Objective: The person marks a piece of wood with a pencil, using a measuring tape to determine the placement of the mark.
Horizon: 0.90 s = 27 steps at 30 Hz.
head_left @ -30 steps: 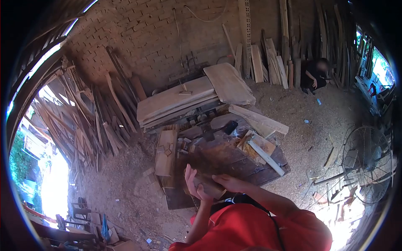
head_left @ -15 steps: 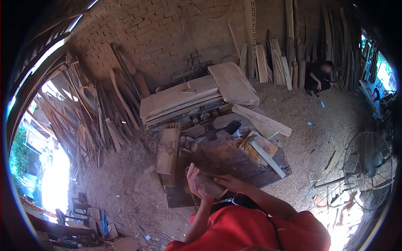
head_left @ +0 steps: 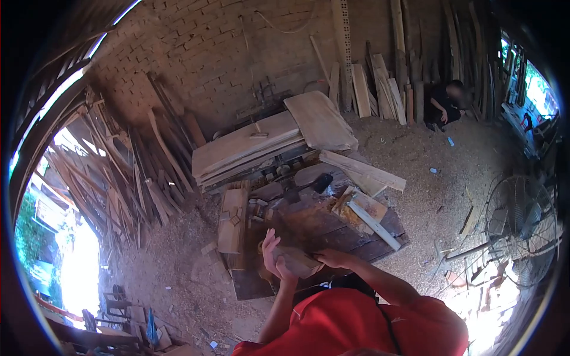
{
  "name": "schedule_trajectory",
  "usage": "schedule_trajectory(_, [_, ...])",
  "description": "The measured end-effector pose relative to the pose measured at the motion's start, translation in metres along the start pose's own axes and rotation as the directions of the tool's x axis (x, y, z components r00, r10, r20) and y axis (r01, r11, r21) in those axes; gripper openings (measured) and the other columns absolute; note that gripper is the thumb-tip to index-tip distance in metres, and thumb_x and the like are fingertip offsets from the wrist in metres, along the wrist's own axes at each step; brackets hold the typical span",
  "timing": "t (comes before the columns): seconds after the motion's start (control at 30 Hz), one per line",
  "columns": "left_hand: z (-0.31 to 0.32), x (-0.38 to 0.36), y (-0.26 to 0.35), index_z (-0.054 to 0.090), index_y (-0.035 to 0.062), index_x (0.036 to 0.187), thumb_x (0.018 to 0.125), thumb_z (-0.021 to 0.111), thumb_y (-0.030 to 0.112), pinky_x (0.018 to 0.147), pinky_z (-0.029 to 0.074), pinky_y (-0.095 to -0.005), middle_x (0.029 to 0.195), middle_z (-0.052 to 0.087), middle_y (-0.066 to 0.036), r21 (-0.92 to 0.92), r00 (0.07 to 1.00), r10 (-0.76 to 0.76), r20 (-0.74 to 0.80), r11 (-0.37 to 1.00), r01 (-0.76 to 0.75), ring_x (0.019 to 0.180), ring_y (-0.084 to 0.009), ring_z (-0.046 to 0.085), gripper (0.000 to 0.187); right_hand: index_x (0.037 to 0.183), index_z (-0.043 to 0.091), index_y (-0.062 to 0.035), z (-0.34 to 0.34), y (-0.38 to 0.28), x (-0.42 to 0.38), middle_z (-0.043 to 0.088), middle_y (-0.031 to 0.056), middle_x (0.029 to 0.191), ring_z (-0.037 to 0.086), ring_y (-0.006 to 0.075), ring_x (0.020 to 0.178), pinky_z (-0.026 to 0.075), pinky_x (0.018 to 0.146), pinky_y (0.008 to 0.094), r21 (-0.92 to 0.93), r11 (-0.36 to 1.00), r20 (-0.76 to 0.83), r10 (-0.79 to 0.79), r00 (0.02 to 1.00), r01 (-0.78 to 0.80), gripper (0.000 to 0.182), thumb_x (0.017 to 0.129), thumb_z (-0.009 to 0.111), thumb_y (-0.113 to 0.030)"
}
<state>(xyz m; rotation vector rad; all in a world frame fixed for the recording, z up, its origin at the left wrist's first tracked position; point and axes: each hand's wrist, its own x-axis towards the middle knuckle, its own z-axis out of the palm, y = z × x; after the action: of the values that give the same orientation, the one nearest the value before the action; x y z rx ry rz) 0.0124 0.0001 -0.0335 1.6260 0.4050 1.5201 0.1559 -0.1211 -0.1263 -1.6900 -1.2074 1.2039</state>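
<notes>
A wooden block (head_left: 298, 261) is held between my two hands at the near edge of the dark, dusty worktable (head_left: 368, 249). My left hand (head_left: 274, 258) is at the block's left end, palm against it, with fingers stretched upward. At the block's right side, my right hand (head_left: 332, 258) grips its edge with bent fingers. On the table to the left lies a thick plank (head_left: 233, 222) with small wood pieces (head_left: 236, 217) on it. A pale wood strip (head_left: 374, 225) rests on a board to the right.
Large stacked planks (head_left: 246, 145) stand beyond the worktable. A person (head_left: 444, 107) crouches by the wall at the upper right. A wire-caged fan (head_left: 519, 228) is at the right. Long boards (head_left: 160, 142) lean along the walls.
The camera view has shifted slightly, so the surroundings sit a little further left. The block has tilted slightly between my hands, and my right hand is lower along its edge.
</notes>
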Motion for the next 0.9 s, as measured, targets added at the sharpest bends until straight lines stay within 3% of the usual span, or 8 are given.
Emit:
schedule_trajectory(0.23, [0.006, 0.008, -0.002, 0.065, -0.0072, 0.109, 0.088, 0.045, 0.030, 0.119, 0.038, -0.0583, 0.130, 0.067, -0.027, -0.033, 0.999, 0.000, 0.048, 0.999, 0.002, 0.137, -0.0462, 0.055, 0.046, 0.144, 0.061, -0.0021, -0.004, -0.059, -0.031, 0.074, 0.0145, 0.124, 0.066, 0.0231, 0.114, 0.049, 0.104, 0.0359, 0.222, 0.966, -0.076, -0.121, 0.990, 0.135, 0.051, 0.112, 0.050, -0.040])
schedule_trajectory(0.33, [0.008, 0.008, -0.005, 0.064, -0.0075, 0.107, 0.087, 0.044, 0.029, 0.119, 0.038, -0.0585, 0.127, 0.068, -0.026, -0.057, 0.999, 0.001, 0.035, 0.998, 0.001, 0.136, -0.0460, 0.055, 0.046, 0.141, 0.062, -0.0002, -0.009, -0.016, -0.021, 0.075, 0.0166, 0.119, 0.068, 0.0276, 0.113, 0.050, 0.104, 0.0374, 0.598, 0.793, 0.019, 0.132, 0.991, -0.117, 0.051, 0.112, 0.050, -0.040])
schedule_trajectory(0.4, [0.010, 0.006, -0.006, 0.064, -0.0076, 0.107, 0.086, 0.044, 0.029, 0.118, 0.038, -0.0587, 0.126, 0.068, -0.026, -0.063, 1.000, -0.009, 0.023, 0.998, 0.011, 0.136, -0.0457, 0.056, 0.046, 0.138, 0.063, -0.0004, -0.002, 0.002, -0.019, 0.074, 0.0186, 0.117, 0.068, 0.0308, 0.112, 0.050, 0.103, 0.0393, -0.201, 0.925, -0.192, -0.359, 0.913, 0.322, 0.049, 0.112, 0.051, -0.040])
schedule_trajectory(0.47, [0.011, 0.007, -0.005, 0.064, -0.0075, 0.106, 0.086, 0.044, 0.029, 0.118, 0.039, -0.0588, 0.124, 0.069, -0.026, -0.051, 1.000, -0.015, 0.021, 0.999, 0.016, 0.135, -0.0453, 0.056, 0.046, 0.137, 0.064, -0.0008, 0.002, 0.005, -0.018, 0.073, 0.0203, 0.118, 0.067, 0.0341, 0.112, 0.050, 0.103, 0.0407, -0.424, 0.850, -0.144, -0.404, 0.903, 0.312, 0.048, 0.112, 0.050, -0.040])
schedule_trajectory(0.53, [0.008, 0.004, -0.003, 0.064, -0.0074, 0.106, 0.085, 0.044, 0.029, 0.118, 0.039, -0.0586, 0.122, 0.069, -0.025, -0.064, 0.999, -0.027, 0.027, 0.998, 0.029, 0.134, -0.0450, 0.057, 0.047, 0.138, 0.064, -0.0016, 0.004, -0.070, -0.033, 0.071, 0.0218, 0.121, 0.066, 0.0375, 0.114, 0.049, 0.105, 0.0416, -0.031, 0.999, -0.067, 0.016, 0.998, -0.018, 0.047, 0.112, 0.050, -0.039])
schedule_trajectory(0.73, [0.004, 0.002, -0.005, 0.064, -0.0070, 0.106, 0.085, 0.043, 0.030, 0.117, 0.041, -0.0575, 0.117, 0.069, -0.024, -0.086, 1.000, -0.026, 0.009, 0.996, 0.027, 0.130, -0.0432, 0.059, 0.047, 0.154, 0.052, -0.0046, -0.003, -0.074, -0.051, 0.068, 0.0163, 0.138, 0.063, 0.0297, 0.126, 0.046, 0.112, 0.0378, 0.367, 0.929, -0.008, 0.062, 0.998, -0.055, 0.054, 0.114, 0.046, -0.040])
schedule_trajectory(0.83, [0.006, 0.005, -0.007, 0.064, -0.0068, 0.106, 0.085, 0.044, 0.030, 0.116, 0.042, -0.0571, 0.115, 0.070, -0.023, -0.095, 1.000, -0.020, 0.008, 0.995, 0.020, 0.128, -0.0423, 0.060, 0.047, 0.162, 0.042, -0.0083, 0.008, -0.115, -0.070, 0.054, 0.0173, 0.155, 0.054, 0.0271, 0.140, 0.042, 0.115, 0.0374, 0.222, 0.896, -0.191, -0.348, 0.918, 0.385, 0.052, 0.116, 0.041, -0.034])
schedule_trajectory(0.9, [0.003, 0.003, -0.004, 0.064, -0.0066, 0.106, 0.085, 0.044, 0.030, 0.115, 0.043, -0.0568, 0.114, 0.070, -0.022, -0.090, 1.000, -0.029, 0.012, 0.996, 0.030, 0.127, -0.0419, 0.060, 0.047, 0.164, 0.038, -0.0077, 0.010, -0.123, -0.073, 0.045, 0.0167, 0.163, 0.043, 0.0262, 0.149, 0.034, 0.121, 0.0368, 0.166, 0.878, -0.165, -0.424, 0.891, 0.449, 0.054, 0.117, 0.040, -0.034])
